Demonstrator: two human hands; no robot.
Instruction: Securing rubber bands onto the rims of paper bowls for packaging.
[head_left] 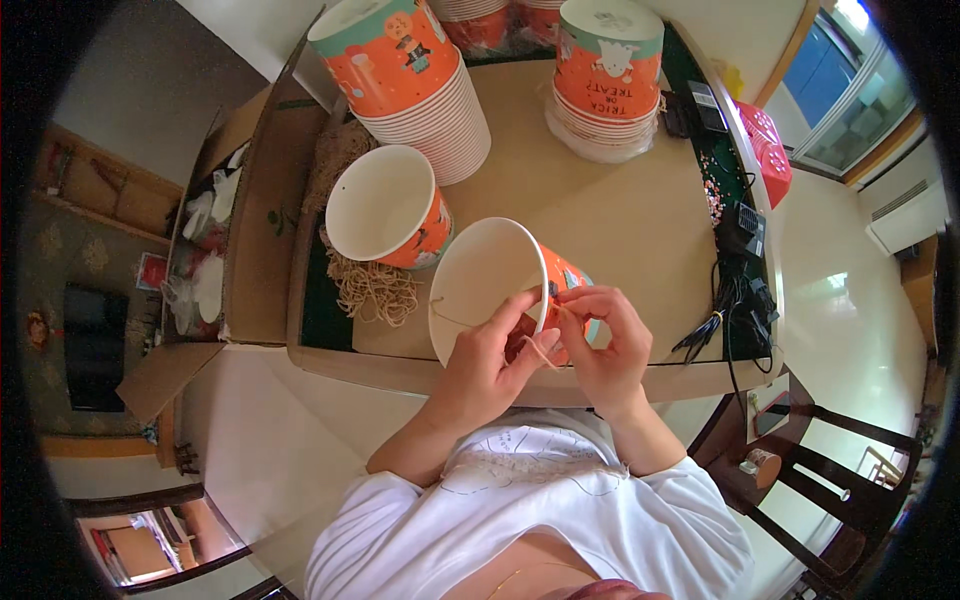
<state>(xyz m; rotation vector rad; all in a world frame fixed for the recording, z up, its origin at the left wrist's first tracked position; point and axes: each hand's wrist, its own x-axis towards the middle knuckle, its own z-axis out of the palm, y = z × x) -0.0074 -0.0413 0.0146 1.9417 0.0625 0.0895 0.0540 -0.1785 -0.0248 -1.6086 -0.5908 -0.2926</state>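
Observation:
An orange paper bucket [480, 265] with a white inside lies tilted at the table's front edge, its mouth facing left. My left hand [488, 352] is closed at its near rim, the fingers reaching over the edge. A piece of tan twine [541, 352] runs between my hands, and a thin strand of it also crosses the bucket's inside. My right hand [607, 345] pinches the twine against the bucket's printed outer side. The exact spot where the twine meets the wall is hidden by my fingers. Left of this bucket stands another paper bucket [382, 203], with a loose heap of twine [372, 290] beside it.
A tall stack of paper buckets [425, 125] rises at the back left, and an upside-down stack [610, 85] stands at the back right. Black cables and adapters [738, 290] lie along the right edge. A cardboard box [262, 220] adjoins the left side; a dark chair [820, 470] stands at lower right.

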